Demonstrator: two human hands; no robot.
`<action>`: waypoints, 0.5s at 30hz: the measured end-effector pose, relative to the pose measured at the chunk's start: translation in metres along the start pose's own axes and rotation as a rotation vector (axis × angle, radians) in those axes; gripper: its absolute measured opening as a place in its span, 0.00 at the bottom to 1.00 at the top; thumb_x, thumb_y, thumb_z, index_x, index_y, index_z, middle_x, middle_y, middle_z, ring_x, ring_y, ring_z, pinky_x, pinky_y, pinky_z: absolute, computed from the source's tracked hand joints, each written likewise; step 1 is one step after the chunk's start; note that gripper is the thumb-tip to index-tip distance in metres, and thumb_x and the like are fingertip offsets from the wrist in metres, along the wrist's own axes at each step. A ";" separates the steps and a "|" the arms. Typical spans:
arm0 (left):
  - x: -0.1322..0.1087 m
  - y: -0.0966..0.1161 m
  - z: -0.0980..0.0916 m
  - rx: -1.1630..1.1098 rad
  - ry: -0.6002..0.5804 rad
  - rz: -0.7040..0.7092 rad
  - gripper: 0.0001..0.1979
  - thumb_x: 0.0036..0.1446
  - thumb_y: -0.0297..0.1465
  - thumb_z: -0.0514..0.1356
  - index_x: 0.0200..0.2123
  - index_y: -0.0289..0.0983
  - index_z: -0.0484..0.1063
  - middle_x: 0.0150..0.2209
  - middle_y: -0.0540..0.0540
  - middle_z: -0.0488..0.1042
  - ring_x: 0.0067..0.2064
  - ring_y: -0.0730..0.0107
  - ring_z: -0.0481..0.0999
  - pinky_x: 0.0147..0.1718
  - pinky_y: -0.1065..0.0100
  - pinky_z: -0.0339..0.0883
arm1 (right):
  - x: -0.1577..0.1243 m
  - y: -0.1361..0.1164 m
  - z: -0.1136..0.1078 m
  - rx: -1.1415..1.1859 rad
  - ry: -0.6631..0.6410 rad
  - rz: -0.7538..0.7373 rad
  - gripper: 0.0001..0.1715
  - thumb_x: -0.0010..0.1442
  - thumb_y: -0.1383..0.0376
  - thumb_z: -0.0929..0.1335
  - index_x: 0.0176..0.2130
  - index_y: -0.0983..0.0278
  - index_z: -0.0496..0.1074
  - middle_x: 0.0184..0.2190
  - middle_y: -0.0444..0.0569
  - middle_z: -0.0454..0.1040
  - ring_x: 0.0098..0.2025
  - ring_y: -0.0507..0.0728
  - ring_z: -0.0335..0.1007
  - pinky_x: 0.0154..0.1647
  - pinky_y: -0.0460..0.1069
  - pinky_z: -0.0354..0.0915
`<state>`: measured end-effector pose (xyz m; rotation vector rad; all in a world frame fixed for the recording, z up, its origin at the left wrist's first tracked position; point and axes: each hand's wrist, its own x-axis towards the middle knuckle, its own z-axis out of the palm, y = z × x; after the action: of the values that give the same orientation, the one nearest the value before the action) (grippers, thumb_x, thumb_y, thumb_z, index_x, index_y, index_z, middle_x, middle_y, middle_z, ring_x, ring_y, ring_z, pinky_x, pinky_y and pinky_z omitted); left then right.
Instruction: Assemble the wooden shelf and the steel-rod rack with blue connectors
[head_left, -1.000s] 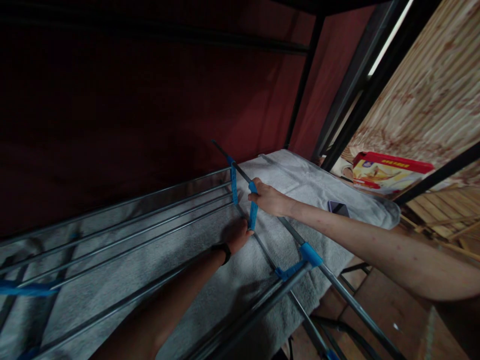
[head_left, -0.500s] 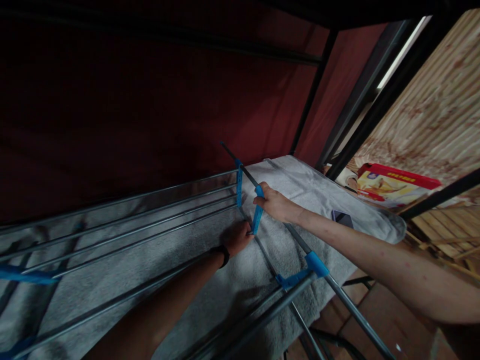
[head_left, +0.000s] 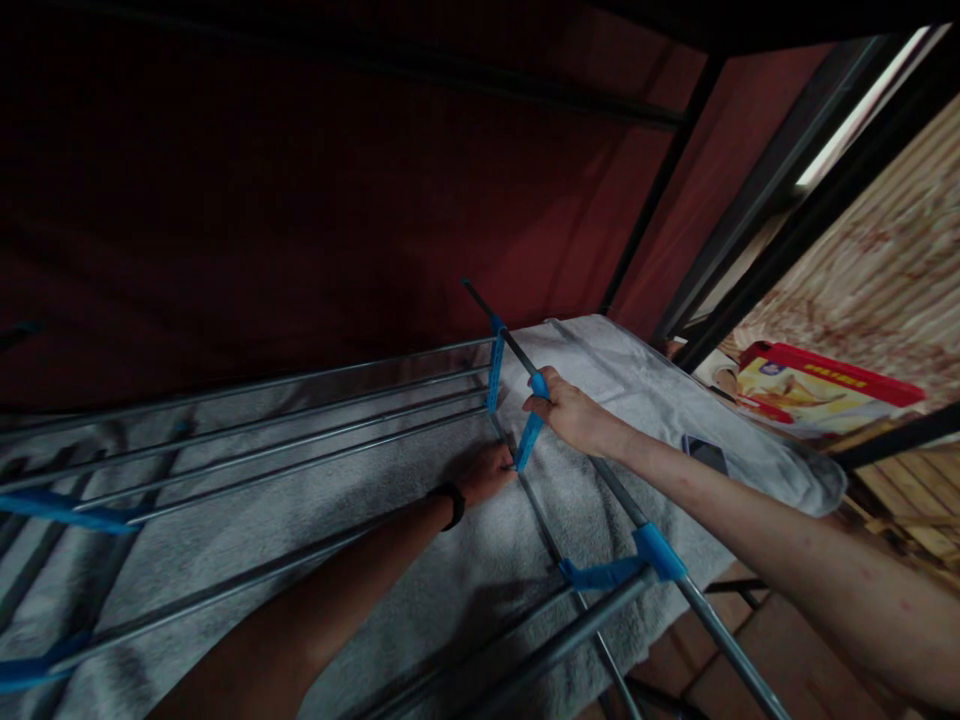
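Note:
A rack of grey metal tubes (head_left: 315, 435) with blue plastic brackets lies on a grey-white cloth. My right hand (head_left: 574, 412) is closed around the top of the middle blue bracket (head_left: 529, 440), where it meets a long slanting pole (head_left: 619, 490). At the bracket's lower end, my left hand (head_left: 486, 474) pinches with bent fingers beside a thinner tube; the fingertips are partly hidden. A black band (head_left: 452, 505) circles the left wrist. Farther back, another blue bracket (head_left: 496, 370) holds the ends of several parallel rods. Nearer me, a third bracket (head_left: 660, 552) joins the pole to a thick tube.
The cloth (head_left: 600, 350) covers the surface under the rack. A phone (head_left: 705, 453) lies on it at the right. Beyond stands a red and yellow box (head_left: 825, 390). Dark frame bars (head_left: 660, 190) rise before a red wall (head_left: 337, 230). Tiled floor (head_left: 742, 660) shows at lower right.
The view has shifted a little, so rack and hands appear slightly farther right. Both hands keep their places on the middle bracket.

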<state>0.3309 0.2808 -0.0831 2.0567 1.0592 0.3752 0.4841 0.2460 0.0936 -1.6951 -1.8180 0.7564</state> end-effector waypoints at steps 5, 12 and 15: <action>-0.003 0.005 -0.003 -0.032 -0.016 -0.014 0.07 0.50 0.26 0.58 0.25 0.39 0.61 0.26 0.54 0.66 0.31 0.72 0.67 0.31 0.71 0.59 | 0.003 0.006 0.001 0.029 -0.010 0.018 0.09 0.59 0.63 0.62 0.42 0.59 0.57 0.36 0.48 0.75 0.39 0.58 0.71 0.40 0.51 0.65; -0.004 0.011 -0.006 -0.039 -0.028 -0.024 0.07 0.50 0.29 0.59 0.24 0.39 0.63 0.25 0.53 0.67 0.32 0.70 0.68 0.30 0.70 0.58 | 0.004 0.008 0.002 0.038 -0.010 0.043 0.12 0.58 0.62 0.63 0.43 0.59 0.59 0.34 0.46 0.74 0.38 0.58 0.71 0.40 0.52 0.64; -0.003 0.009 -0.005 -0.037 -0.003 -0.032 0.07 0.49 0.29 0.61 0.27 0.39 0.62 0.27 0.52 0.67 0.33 0.70 0.68 0.31 0.70 0.59 | 0.003 0.004 0.002 0.022 -0.006 0.043 0.11 0.59 0.62 0.62 0.43 0.59 0.59 0.35 0.46 0.74 0.38 0.57 0.71 0.40 0.52 0.64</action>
<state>0.3314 0.2779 -0.0729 2.0047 1.0738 0.3725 0.4854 0.2489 0.0897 -1.7252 -1.7761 0.7972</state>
